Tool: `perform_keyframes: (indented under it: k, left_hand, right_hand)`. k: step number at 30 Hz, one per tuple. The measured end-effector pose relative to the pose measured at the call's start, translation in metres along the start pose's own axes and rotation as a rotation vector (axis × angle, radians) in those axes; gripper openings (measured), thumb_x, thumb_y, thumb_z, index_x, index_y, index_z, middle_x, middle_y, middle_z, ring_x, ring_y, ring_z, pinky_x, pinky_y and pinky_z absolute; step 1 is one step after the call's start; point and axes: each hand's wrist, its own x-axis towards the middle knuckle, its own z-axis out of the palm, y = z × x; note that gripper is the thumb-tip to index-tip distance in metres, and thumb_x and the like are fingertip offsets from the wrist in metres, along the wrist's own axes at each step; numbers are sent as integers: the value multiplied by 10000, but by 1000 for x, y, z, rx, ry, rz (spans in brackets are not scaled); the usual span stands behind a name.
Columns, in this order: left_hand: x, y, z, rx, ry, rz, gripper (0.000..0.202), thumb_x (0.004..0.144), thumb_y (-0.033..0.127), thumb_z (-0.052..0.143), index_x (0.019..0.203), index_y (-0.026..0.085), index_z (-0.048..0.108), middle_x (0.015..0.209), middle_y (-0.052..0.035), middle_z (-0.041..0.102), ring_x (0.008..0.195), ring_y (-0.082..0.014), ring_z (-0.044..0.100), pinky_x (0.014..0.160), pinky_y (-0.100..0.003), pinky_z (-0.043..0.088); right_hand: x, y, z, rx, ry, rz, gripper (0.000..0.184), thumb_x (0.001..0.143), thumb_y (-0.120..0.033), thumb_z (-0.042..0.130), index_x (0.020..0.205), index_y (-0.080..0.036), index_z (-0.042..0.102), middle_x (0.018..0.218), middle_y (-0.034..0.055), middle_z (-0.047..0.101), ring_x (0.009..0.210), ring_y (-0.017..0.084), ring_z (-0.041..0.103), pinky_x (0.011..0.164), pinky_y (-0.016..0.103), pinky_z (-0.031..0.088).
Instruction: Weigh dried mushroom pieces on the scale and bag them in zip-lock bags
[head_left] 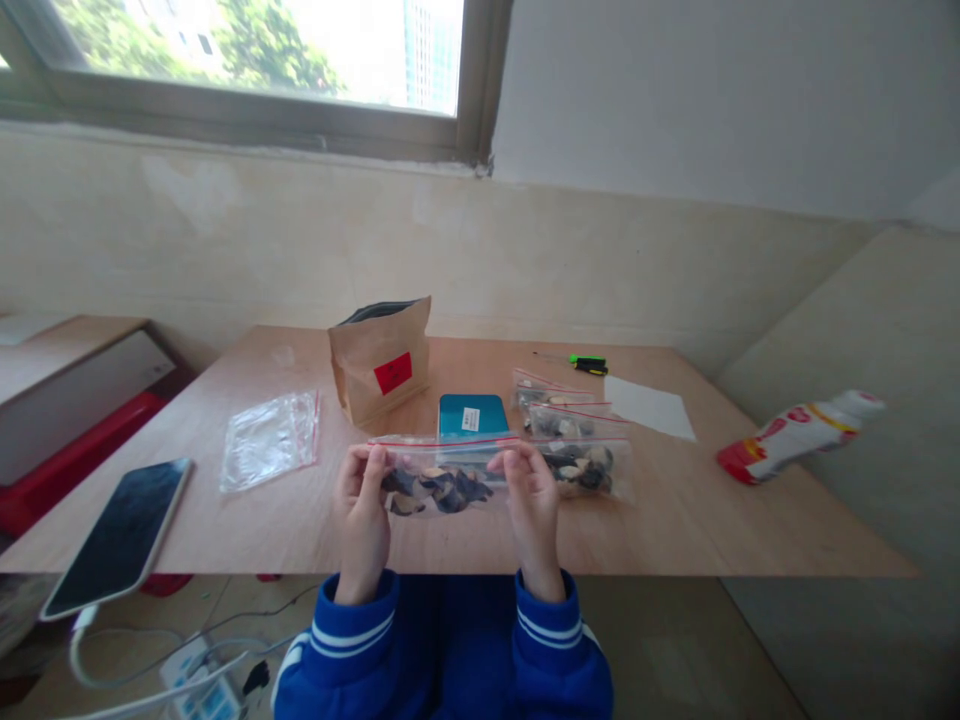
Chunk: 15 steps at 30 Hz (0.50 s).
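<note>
A clear zip bag [439, 490] with dark and tan dried pieces, like dried mushrooms, is stretched between my hands above the table's front part. My left hand [362, 515] pinches its upper left corner, thumb in front. At the upper right, my right hand [531, 500] pinches the same bag near its red seal line. Just behind the bag lies a teal flat device with a white label [472, 412], its near part hidden by the bag. Several filled zip bags [589, 468] lie overlapping to the right of my right hand.
Behind stands an open brown paper pouch [382, 365]. Flat clear bags [271, 442] lie left, near a phone [120, 535] with a cable at the front-left edge. To the right are screwdrivers [589, 364], white paper [649, 405] and a red-white bottle [795, 437].
</note>
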Motion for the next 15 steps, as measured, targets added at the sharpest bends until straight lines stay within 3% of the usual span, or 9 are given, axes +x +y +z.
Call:
perform_keyframes:
  k: [4, 10, 15]
  left_hand:
    - [-3, -1, 4, -22, -55, -63, 254, 837, 421, 615, 772, 193, 522, 682, 44, 590, 580, -89, 556, 525, -180, 440]
    - [-3, -8, 4, -20, -204, -39, 251, 858, 432, 576, 812, 187, 553, 743, 25, 617, 697, -107, 587, 632, -204, 478]
    - [-3, -13, 7, 118, -172, 15, 162, 836, 338, 645, 831, 196, 566, 749, 43, 614, 697, -86, 579, 652, -182, 470]
  right_hand:
    - [-3, 3, 0, -17, -36, 1, 235, 837, -421, 612, 792, -192, 642, 669, 1, 657, 643, 145, 620, 637, 268, 500]
    - [-5, 10, -10, -38, 29, 16, 203, 813, -384, 656, 774, -186, 675, 653, -2, 665, 647, 148, 620, 674, 285, 502]
    - [-8, 14, -15, 9, 98, 65, 181, 786, -365, 692, 807, -186, 692, 768, 18, 704, 744, 166, 644, 733, 303, 509]
